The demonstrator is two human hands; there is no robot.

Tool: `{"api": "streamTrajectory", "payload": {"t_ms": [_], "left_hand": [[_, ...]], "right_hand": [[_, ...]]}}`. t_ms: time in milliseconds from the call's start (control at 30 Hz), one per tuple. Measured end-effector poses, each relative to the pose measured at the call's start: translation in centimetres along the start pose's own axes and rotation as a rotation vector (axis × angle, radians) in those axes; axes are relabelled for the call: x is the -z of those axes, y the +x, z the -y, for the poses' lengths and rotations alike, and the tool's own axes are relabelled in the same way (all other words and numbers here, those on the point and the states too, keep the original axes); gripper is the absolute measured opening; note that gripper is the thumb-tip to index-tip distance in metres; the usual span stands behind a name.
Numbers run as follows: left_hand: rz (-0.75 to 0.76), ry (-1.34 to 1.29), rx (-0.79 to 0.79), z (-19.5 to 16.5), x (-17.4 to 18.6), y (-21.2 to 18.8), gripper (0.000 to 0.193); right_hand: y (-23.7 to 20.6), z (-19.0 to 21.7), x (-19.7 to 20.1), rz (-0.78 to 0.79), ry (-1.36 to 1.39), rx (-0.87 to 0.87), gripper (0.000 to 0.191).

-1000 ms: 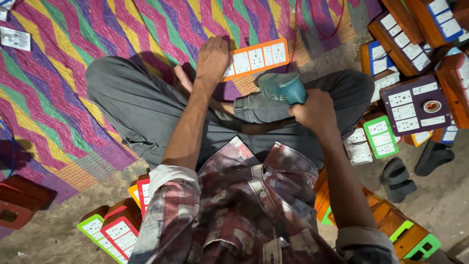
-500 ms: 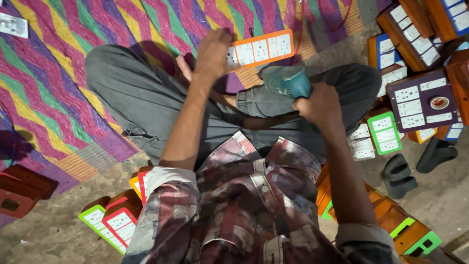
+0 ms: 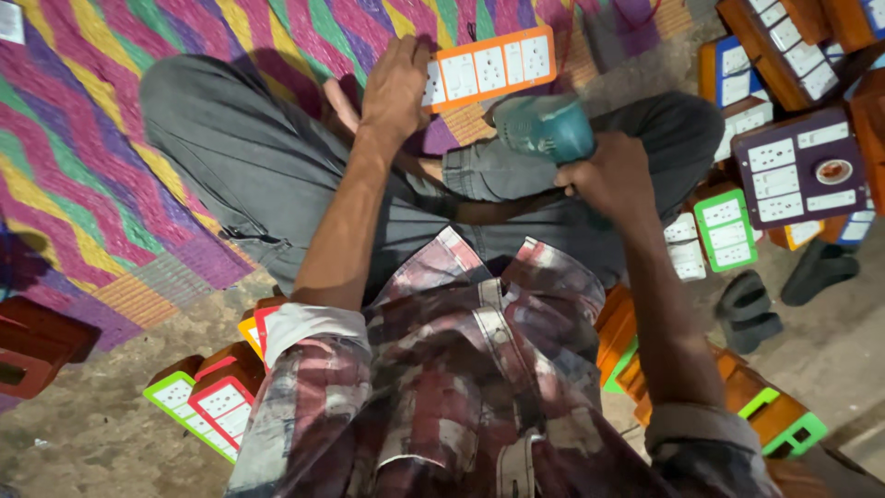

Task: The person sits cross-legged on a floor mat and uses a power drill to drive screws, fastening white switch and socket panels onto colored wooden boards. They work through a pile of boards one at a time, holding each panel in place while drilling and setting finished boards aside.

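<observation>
Small floor-level workshop for assembling electrical switchboards, not a factory line. Person sits cross-legged on a bare concrete floor (image 3: 830, 360) partly covered by a bright zigzag woven mat (image 3: 83, 184), with piles of coloured switch-and-socket boards all around: orange one (image 3: 493, 66) on the mat, purple one (image 3: 800, 166), green one (image 3: 725, 226), red and green ones (image 3: 207, 401) by the hip. Teal power drill (image 3: 544, 127) and a pair of sandals (image 3: 784, 290) on the floor fit a home-style work spot.
</observation>
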State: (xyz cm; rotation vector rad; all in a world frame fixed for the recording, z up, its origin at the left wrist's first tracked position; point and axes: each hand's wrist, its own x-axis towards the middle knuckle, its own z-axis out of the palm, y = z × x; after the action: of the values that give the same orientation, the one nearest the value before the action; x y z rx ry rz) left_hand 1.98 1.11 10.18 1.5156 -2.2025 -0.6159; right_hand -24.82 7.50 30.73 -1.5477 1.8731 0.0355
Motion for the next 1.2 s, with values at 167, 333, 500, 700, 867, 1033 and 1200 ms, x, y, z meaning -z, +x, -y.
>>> {"api": "streamTrajectory", "payload": {"t_ms": [167,333,500,700,867,1033,1200], "left_hand": [[-0.068,-0.014,0.002,0.4,-1.1,0.0,0.077],[-0.092,0.076,-0.03,-0.1,-1.6,0.1,0.077],[-0.16,0.176,-0.016,-0.6,-2.2,0.1,0.068],[-0.095,0.219,-0.015,-0.8,-2.6,0.5,0.069],[-0.06,0.205,-0.002,-0.9,-1.9,0.7,0.076],[-0.068,0.214,0.004,-0.5,-2.0,0.8,0.07],[-0.114,0.216,-0.008,0.1,-2.8,0.9,0.06]], "right_hand": [[-1.3,2.0,1.6,0.078,0.088,-0.055,0.019],[-1.9,4.3,1.3,0.066,0.115,-0.062,0.014],[-1.7,5.6,0.4,0.035,0.05,-0.017,0.017],[-1.9,5.6,0.1,0.033,0.16,-0.037,0.017],[-1.8,5.6,-0.3,0.045,0.234,-0.083,0.016],[-1.8,6.1,-0.7,0.059,0.27,-0.031,0.016],[-1.7,6.8,-0.9,0.036,0.169,-0.056,0.014]]}}
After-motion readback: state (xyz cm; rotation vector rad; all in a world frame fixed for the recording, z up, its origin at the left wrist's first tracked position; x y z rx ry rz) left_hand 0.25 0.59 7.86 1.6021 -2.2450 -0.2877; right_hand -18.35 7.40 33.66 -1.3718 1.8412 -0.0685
